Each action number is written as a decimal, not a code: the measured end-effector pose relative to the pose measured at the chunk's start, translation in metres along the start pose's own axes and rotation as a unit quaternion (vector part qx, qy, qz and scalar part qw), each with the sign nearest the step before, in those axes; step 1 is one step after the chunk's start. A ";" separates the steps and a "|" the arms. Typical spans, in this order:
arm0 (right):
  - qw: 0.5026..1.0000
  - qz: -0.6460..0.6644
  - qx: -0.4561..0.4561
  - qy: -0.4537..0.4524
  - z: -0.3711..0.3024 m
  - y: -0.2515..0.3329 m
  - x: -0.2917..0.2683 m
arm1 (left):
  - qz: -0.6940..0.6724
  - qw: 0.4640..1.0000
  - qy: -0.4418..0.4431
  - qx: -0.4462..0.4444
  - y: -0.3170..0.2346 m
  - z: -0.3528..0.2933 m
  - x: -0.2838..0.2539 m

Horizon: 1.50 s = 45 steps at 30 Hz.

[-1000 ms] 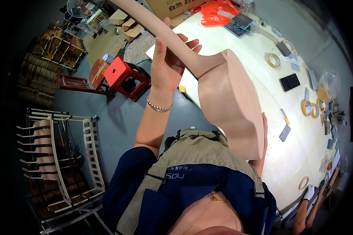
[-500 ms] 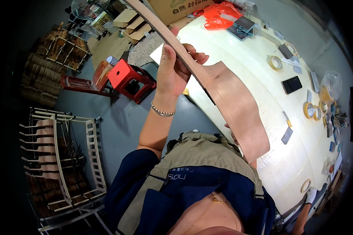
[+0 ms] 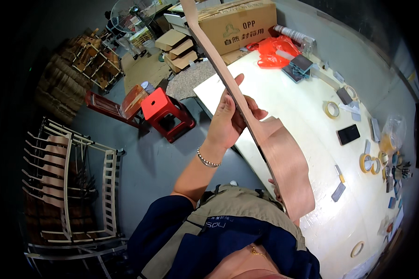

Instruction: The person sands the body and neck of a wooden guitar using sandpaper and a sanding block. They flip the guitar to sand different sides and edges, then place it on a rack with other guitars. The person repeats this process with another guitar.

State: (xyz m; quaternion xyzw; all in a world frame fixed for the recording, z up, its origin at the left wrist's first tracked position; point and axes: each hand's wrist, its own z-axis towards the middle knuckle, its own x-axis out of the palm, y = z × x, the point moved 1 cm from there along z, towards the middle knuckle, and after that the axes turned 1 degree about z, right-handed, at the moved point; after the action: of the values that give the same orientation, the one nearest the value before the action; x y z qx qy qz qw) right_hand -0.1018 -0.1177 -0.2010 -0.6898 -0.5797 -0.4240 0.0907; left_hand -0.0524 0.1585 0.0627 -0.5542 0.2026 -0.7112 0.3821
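An unfinished, pale-brown wooden guitar [image 3: 288,169] is held up over my lap, its neck rising away to the top of the view. My left hand [image 3: 226,122] is closed round the neck just above the body, the thumb along the near edge and the fingertips showing beyond it. Only a few fingers of my right hand [image 3: 276,189] show, curled at the near edge of the lower body. The rest of that hand lies hidden behind the wood. The white worktable [image 3: 330,158] is beyond the guitar.
Tape rolls [image 3: 331,109], a dark phone [image 3: 348,134], grey blocks [image 3: 338,191] and a red plastic bag [image 3: 277,52] lie on the table. A cardboard box [image 3: 246,25] stands behind. To the left are a red stool [image 3: 165,111], a wooden chair [image 3: 128,106] and a rack of necked bodies [image 3: 56,172].
The guitar stands a little steeper, and both hands keep their hold on it. The whole scene has shifted lower in view. Another person's gloved hand at lower right has left the view.
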 end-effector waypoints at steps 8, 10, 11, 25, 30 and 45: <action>0.999 -0.023 0.022 0.005 0.012 -0.007 -0.007 | -0.017 1.000 0.015 -0.010 0.000 -0.004 0.003; 0.999 -0.030 0.030 0.009 0.016 -0.007 -0.008 | 0.007 1.000 0.018 -0.013 0.000 -0.006 -0.003; 0.999 -0.034 0.032 0.008 0.018 -0.007 -0.010 | 0.006 1.000 0.017 -0.014 0.002 -0.006 -0.004; 0.977 -0.144 0.103 0.122 0.064 -0.002 0.038 | 0.231 0.947 -0.114 0.194 -0.080 -0.068 -0.019; 0.954 -0.232 0.135 0.134 0.071 -0.017 0.062 | 0.390 0.855 -0.251 0.232 -0.112 -0.125 -0.055; 0.919 -0.294 0.198 0.173 0.180 -0.173 0.228 | 0.379 0.810 -0.373 0.248 -0.258 -0.297 -0.196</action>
State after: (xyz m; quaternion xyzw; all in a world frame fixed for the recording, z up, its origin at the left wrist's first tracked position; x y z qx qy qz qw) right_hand -0.1747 0.2122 -0.2189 -0.3724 -0.8037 -0.4209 0.1955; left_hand -0.3967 0.4307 0.0318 -0.5425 0.0557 -0.2745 0.7920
